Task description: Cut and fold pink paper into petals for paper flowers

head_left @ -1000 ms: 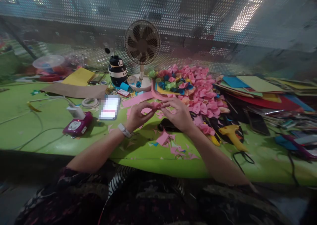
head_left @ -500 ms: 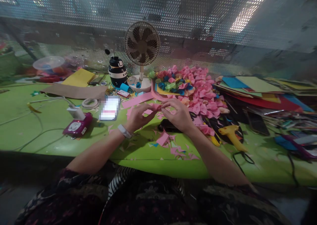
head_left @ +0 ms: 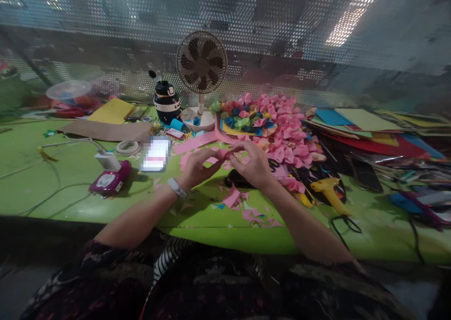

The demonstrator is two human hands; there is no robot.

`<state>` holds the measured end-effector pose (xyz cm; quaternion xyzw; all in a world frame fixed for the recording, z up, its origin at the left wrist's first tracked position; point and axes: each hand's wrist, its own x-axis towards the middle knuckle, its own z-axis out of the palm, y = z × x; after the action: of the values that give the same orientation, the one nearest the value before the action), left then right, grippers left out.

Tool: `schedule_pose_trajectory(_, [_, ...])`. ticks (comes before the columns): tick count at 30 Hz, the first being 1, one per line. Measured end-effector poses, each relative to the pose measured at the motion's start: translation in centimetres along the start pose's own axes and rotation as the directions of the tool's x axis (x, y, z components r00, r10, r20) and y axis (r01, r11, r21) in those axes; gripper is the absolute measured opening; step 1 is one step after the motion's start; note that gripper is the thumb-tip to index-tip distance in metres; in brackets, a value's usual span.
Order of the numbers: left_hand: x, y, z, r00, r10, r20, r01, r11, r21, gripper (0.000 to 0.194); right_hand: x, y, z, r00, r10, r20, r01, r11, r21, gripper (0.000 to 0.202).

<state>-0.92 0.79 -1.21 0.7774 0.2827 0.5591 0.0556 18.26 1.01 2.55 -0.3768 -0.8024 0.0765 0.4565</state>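
Pinching pink ppr (head_left: 222, 154), L hand (head_left: 199, 167) & R hand (head_left: 252, 165) grip narrow, scraps (head_left: 231, 198) nr, pink pile (head_left: 291, 134) behind

dim overall, the mesh (head_left: 253, 42) glaring at upper right, outer edges blurred.

Paper piece (head_left: 223, 154) sits between left hand (head_left: 197, 168) and right hand (head_left: 254, 164). On table (head_left: 38, 169): phone (head_left: 156, 154) left, power strip (head_left: 111, 178) further left; fan (head_left: 201, 62) far, bottle (head_left: 167, 105) just left of it, paper flowers (head_left: 287, 129) right; glue gun (head_left: 329, 193) near right; sheets (head_left: 369, 120) far right, probably stacked.
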Motion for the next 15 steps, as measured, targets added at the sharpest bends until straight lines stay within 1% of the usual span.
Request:
schedule_pose_trajectory(4, [0.0, -0.1, 0.1, 1.000, 0.022, -0.005, -0.022, 0.999, 0.026, 0.007, 0.0, -0.1, -0.1, 0.999, 0.037, 0.001, -0.037, 0.999, -0.002, 0.009])
schedule_pose_trajectory(9, [-0.2, -0.3, 0.0, 0.998, 0.060, 0.033, -0.062, 0.996, 0.060, 0.008, 0.0, -0.4, -0.2, 0.998, 0.059, 0.019, -0.059, 0.998, 0.007, 0.012])
schedule_pose_trajectory(12, [-0.3, -0.8, -0.1, 0.995, 0.076, 0.070, -0.079, 0.996, 0.033, 0.009, 0.0, -0.2, 0.0, 0.998, 0.056, 0.014, -0.056, 0.998, -0.011, 0.013])
schedule_pose_trajectory(15, [-0.3, -1.5, -0.2, 0.995, 0.088, 0.055, -0.091, 0.995, 0.037, 0.012, 0.1, 0.2, 0.1, 0.998, 0.052, 0.018, -0.052, 0.999, -0.008, 0.014])
